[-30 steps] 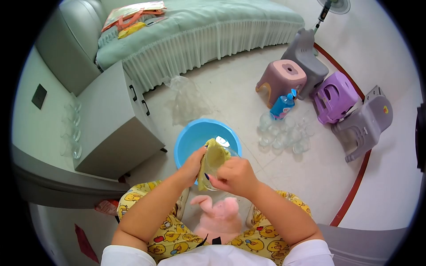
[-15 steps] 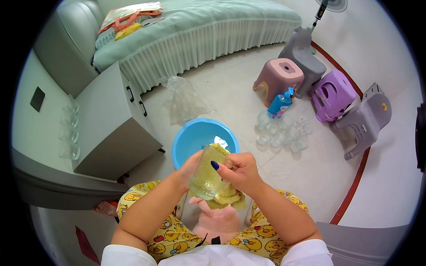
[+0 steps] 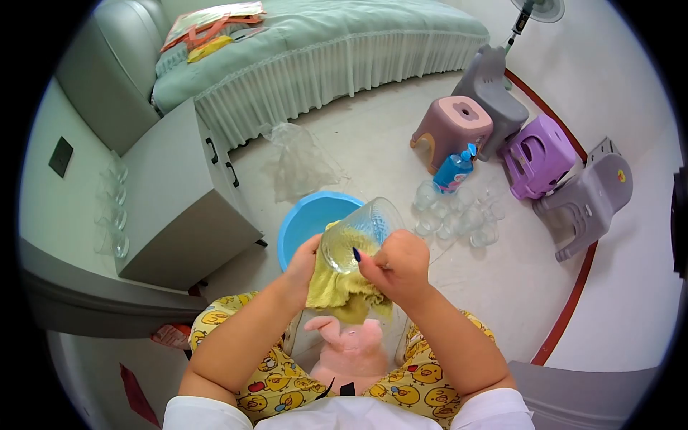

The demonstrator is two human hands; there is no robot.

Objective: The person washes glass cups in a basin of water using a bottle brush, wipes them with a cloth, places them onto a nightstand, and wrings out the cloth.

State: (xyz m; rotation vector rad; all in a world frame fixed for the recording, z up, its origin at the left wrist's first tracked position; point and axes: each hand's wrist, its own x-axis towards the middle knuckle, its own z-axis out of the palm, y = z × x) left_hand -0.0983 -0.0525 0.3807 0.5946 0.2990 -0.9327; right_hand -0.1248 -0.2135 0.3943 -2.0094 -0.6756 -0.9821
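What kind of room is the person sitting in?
Probably a bedroom: there is a bed with a green cover and pleated skirt, a low grey cabinet beside it, and a standing fan in the corner.

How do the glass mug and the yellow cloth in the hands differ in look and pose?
The glass mug is clear, while the yellow cloth is opaque.
The glass mug keeps a rigid, rounded shape; the yellow cloth is soft and bunched.
The glass mug is tilted, whereas the yellow cloth droops below it.
Both are held up off the floor.

Bright room, curved dark edges
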